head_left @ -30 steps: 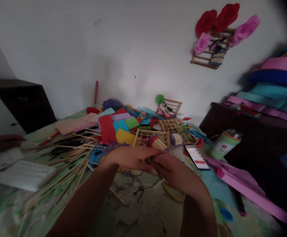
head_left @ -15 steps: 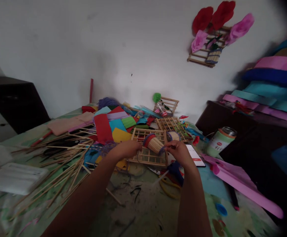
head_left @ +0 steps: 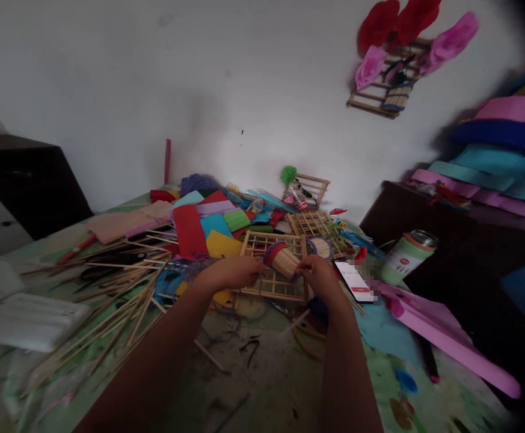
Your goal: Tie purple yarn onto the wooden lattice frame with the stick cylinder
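Note:
A small cup-shaped basket of wooden sticks (head_left: 284, 260), with a red and purple band at its wide end, lies tilted over a stick lattice frame (head_left: 271, 290). My right hand (head_left: 320, 278) is closed, its fingertips pinching the basket's narrow, purple-wrapped end. At the basket's left, my left hand (head_left: 239, 272) is closed with thumb and finger together on what looks like a thin strand of purple yarn, which hangs below the fingertips. Another round stick piece with a purple edge (head_left: 320, 248) sits just behind my right hand.
Loose sticks (head_left: 127, 307) and coloured paper sheets (head_left: 190, 231) spread over the left and middle. A phone (head_left: 356, 282), green jar (head_left: 409, 257) and pink paper roll (head_left: 456, 346) lie right. Scissors (head_left: 310, 340) are partly hidden by my right forearm.
My right hand has shifted slightly left and closed in at the basket's narrow end, covering more of its purple wrap. The left hand has moved slightly right. The view has shifted a little.

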Action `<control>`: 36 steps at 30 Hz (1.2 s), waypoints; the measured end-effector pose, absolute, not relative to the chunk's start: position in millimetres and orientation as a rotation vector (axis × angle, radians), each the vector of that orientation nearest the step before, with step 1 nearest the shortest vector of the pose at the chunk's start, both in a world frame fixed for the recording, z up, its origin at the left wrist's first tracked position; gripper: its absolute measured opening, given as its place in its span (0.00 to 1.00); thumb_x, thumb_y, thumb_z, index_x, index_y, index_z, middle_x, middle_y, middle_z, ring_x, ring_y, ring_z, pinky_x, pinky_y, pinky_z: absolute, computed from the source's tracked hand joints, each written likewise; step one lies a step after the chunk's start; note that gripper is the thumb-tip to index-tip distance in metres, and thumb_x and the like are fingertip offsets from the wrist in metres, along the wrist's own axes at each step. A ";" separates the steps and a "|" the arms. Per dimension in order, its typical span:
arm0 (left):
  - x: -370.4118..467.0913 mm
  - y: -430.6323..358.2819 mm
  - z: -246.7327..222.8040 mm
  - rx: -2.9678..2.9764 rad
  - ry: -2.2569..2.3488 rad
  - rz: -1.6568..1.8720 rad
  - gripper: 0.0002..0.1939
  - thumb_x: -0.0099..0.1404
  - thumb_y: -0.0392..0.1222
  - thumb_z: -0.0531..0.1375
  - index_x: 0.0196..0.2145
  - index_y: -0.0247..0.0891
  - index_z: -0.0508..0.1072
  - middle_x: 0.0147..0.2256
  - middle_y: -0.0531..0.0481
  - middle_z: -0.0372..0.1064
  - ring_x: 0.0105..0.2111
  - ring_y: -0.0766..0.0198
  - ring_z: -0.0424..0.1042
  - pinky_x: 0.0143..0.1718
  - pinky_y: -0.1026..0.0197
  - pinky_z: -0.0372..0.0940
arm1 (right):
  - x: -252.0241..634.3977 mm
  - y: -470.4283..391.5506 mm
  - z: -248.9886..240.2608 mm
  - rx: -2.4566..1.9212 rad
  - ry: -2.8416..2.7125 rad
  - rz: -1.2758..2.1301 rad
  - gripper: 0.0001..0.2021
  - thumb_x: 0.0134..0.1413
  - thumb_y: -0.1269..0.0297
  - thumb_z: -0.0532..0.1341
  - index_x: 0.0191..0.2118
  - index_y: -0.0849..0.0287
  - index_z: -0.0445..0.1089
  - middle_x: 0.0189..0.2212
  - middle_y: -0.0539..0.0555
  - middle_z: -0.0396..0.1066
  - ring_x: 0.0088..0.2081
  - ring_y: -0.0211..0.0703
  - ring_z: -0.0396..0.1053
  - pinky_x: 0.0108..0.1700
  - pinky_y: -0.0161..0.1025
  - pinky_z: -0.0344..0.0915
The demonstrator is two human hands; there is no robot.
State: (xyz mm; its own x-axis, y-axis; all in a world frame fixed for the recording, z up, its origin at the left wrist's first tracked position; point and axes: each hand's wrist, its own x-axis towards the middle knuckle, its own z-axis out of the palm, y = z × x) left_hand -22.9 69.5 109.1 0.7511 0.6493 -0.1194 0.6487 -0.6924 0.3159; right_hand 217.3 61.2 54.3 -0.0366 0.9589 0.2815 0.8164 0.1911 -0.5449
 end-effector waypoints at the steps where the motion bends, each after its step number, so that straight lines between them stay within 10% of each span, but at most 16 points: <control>1: -23.2 69.1 109.7 2.610 1.003 -0.001 0.20 0.55 0.30 0.50 0.43 0.39 0.73 0.38 0.48 0.73 0.35 0.62 0.70 0.31 0.65 0.61 | 218.1 61.7 53.4 -1.659 -1.880 0.311 0.05 0.44 0.71 0.60 0.25 0.60 0.74 0.27 0.54 0.72 0.33 0.43 0.66 0.37 0.38 0.57; 15: -26.3 71.9 107.2 2.626 0.969 0.024 0.21 0.57 0.31 0.51 0.46 0.40 0.72 0.43 0.46 0.72 0.39 0.59 0.70 0.36 0.62 0.63 | 229.8 63.9 52.5 -1.729 -1.536 0.266 0.14 0.52 0.61 0.50 0.32 0.63 0.70 0.27 0.56 0.72 0.29 0.42 0.66 0.32 0.36 0.60; 36: -24.3 71.3 106.3 2.652 0.992 -0.029 0.19 0.59 0.33 0.51 0.45 0.40 0.73 0.42 0.47 0.73 0.38 0.59 0.71 0.34 0.65 0.62 | 218.0 59.3 54.3 -1.900 -1.733 0.320 0.07 0.44 0.68 0.61 0.29 0.60 0.76 0.26 0.54 0.74 0.30 0.42 0.68 0.31 0.35 0.57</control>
